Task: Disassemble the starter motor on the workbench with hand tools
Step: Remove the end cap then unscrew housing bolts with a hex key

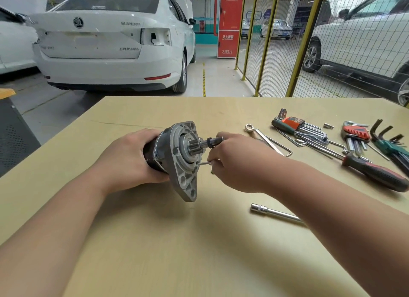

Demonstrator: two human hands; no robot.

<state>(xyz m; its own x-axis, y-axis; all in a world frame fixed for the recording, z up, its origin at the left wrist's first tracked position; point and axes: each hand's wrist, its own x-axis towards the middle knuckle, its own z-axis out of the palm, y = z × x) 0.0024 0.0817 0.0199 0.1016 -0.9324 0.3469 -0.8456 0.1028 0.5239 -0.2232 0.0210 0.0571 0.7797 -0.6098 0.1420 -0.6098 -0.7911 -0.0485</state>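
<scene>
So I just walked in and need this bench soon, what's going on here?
A person is working on a starter motor on the workbench. The left hand grips its dark body, while the right hand pinches a small hex key set against the aluminium front housing. Nearby lie hex key sets, a screwdriver and a socket extension.

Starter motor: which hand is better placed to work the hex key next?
Right. The right hand pinches the hex key, whose tip sits at the flange, while the left hand grips the starter motor body, steadying it.
</scene>
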